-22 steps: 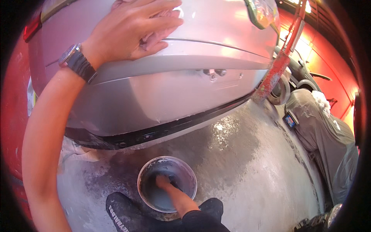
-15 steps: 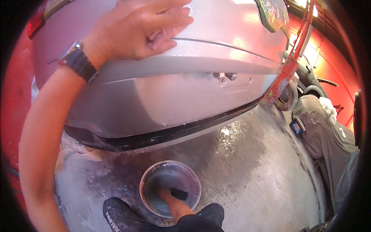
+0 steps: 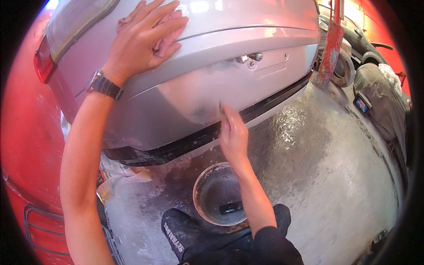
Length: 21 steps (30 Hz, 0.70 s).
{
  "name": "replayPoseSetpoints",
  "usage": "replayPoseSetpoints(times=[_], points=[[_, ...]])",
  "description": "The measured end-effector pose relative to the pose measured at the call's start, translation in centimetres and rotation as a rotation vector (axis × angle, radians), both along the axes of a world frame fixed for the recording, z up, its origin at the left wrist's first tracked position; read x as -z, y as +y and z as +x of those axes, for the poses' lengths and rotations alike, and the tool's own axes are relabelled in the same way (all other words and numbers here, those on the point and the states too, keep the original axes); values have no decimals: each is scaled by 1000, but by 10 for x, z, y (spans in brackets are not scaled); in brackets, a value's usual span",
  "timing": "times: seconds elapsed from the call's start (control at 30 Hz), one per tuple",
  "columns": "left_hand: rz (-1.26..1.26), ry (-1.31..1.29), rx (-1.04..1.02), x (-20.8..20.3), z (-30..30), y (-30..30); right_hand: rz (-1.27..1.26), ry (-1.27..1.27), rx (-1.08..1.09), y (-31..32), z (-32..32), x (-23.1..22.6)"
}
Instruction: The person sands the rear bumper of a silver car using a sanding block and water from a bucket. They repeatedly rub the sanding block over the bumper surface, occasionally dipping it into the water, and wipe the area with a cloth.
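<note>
The silver-grey rear bumper [image 3: 190, 95] of a car fills the view ahead, with a dull, wet-looking patch on it. My left hand [image 3: 141, 37], wearing a wristwatch [image 3: 104, 85], lies with fingers spread on the upper panel, pressing a crumpled pink cloth [image 3: 165, 40] against it. Lower down, my right hand [image 3: 234, 132] pinches a thin dark sheet [image 3: 221, 108], apparently sandpaper seen nearly edge-on, close to the bumper; whether it touches cannot be made out. Below my right forearm stands a round basin [image 3: 199, 194] with water and a dark block [image 3: 231, 207] in it.
A red tail light [image 3: 43, 60] is at the left. A paint-worn red post [image 3: 327, 62] rises beside the car's right end. Further right are a tyre [image 3: 343, 70] and a cloth-covered heap [image 3: 380, 95]. The concrete floor [image 3: 309, 176] is wet in places. My shoe [image 3: 176, 234] is beside the basin.
My right hand has come up out of the basin to the bumper, with the thin sheet in its fingers. The view has shifted; my left hand stays on the cloth.
</note>
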<state>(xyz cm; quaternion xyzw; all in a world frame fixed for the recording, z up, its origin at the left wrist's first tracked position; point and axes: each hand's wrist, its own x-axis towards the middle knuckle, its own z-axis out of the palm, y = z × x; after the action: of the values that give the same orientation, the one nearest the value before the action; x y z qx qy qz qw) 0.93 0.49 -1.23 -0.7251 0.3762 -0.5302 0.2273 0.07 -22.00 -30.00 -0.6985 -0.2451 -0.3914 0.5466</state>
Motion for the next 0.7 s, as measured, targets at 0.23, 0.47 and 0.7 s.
replayPoseSetpoints(times=[0.23, 0.47, 0.7], points=[[2, 38, -38, 1, -5, -1, -104, -253, 34, 101, 51, 6], [37, 25, -71, -4, -8, -9, 33, -141, 243, 91, 71, -8], [34, 29, -53, -3, -4, -4, -24, -161, 288, 67, 94, -27]])
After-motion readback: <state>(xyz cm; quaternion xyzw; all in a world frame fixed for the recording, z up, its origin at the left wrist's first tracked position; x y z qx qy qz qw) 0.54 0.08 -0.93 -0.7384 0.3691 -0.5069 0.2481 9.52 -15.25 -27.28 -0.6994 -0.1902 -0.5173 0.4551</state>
